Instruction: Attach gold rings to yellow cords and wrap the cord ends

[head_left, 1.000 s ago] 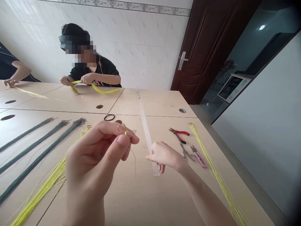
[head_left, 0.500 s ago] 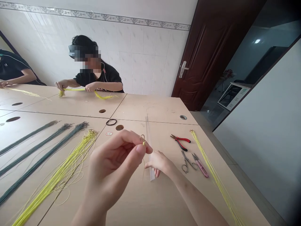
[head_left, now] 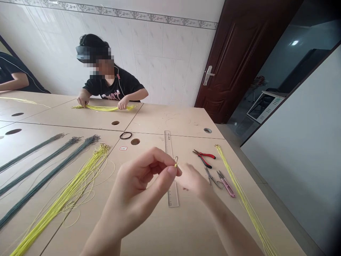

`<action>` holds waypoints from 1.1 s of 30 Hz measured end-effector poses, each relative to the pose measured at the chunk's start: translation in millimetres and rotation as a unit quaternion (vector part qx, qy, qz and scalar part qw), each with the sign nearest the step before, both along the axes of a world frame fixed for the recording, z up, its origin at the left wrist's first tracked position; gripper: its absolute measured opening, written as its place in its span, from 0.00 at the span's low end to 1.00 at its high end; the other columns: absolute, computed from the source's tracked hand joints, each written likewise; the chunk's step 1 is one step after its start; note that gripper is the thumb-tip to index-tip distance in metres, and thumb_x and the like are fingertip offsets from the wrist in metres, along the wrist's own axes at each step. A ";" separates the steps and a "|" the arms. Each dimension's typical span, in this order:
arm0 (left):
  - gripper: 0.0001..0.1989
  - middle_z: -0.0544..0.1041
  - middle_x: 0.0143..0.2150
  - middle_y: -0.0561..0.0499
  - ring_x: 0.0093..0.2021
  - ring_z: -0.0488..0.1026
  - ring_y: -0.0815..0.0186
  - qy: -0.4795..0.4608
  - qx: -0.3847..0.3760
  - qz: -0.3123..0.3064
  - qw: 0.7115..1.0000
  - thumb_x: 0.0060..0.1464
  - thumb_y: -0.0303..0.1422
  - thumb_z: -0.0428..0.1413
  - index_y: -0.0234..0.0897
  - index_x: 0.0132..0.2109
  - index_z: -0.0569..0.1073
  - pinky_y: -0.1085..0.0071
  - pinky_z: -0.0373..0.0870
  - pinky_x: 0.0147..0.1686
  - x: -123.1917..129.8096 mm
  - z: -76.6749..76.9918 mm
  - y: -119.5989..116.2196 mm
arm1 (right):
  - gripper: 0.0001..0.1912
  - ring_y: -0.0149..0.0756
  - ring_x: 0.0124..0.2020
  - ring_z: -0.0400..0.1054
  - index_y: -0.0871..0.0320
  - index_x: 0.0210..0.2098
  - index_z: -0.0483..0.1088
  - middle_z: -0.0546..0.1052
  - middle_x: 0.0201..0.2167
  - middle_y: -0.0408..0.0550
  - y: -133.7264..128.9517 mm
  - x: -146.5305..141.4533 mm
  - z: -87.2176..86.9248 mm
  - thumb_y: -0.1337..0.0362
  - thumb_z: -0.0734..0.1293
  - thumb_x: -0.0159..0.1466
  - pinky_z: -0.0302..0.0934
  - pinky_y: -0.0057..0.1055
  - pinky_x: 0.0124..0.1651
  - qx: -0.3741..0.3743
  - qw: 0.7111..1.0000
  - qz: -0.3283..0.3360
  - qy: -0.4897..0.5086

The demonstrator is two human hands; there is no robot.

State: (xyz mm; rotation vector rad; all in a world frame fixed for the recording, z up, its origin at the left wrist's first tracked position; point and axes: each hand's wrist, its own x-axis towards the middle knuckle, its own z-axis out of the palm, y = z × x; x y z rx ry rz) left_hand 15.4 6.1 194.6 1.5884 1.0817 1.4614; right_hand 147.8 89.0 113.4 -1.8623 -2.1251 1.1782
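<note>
My left hand is raised over the table's middle, thumb and forefinger pinched on a small hook with a bit of yellow thread at its base. Just behind and to the right is my right hand, partly covered by the left fingertips; its fingers are blurred, and whether they hold anything does not show. Beneath both hands a clear ruler lies lengthwise. Red-handled pliers, small scissors and pink snips lie right of my right hand.
Yellow thread bundles lie at the left and right, with several teal bundles far left. A black ring lies near a table hole. Across the table, a person handles yellow threads.
My left hand has shifted right with the hook. My right hand has lifted off the ruler and moved slightly right. The person opposite has laid the yellow threads out flatter.
</note>
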 end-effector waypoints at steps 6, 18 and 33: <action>0.08 0.71 0.27 0.54 0.28 0.66 0.71 0.093 0.002 -0.046 0.995 0.58 0.27 0.49 0.38 0.31 0.68 0.75 0.60 0.26 -1.5 -6.1 4.5 | 0.12 0.29 0.32 0.69 0.53 0.39 0.66 0.71 0.31 0.41 -50.1 32.3 53.0 0.54 0.56 0.67 0.68 0.26 0.31 0.264 0.917 -0.013 0.300; 0.05 0.67 0.26 0.55 0.26 0.64 0.72 0.248 0.038 -0.058 0.966 0.56 0.26 0.49 0.39 0.34 0.68 0.80 0.62 0.21 3.1 -15.6 7.3 | 0.08 0.27 0.26 0.64 0.58 0.30 0.67 0.68 0.26 0.42 -69.7 35.8 62.3 0.63 0.61 0.65 0.64 0.23 0.24 0.345 0.869 -0.015 0.354; 0.07 0.73 0.28 0.56 0.28 0.69 0.72 0.142 0.081 -0.028 0.986 0.55 0.23 0.52 0.40 0.33 0.70 0.76 0.66 0.26 4.6 -11.8 0.7 | 0.04 0.27 0.29 0.63 0.58 0.31 0.68 0.69 0.27 0.42 -77.7 27.0 59.6 0.72 0.63 0.61 0.58 0.23 0.22 0.421 0.819 -0.014 0.389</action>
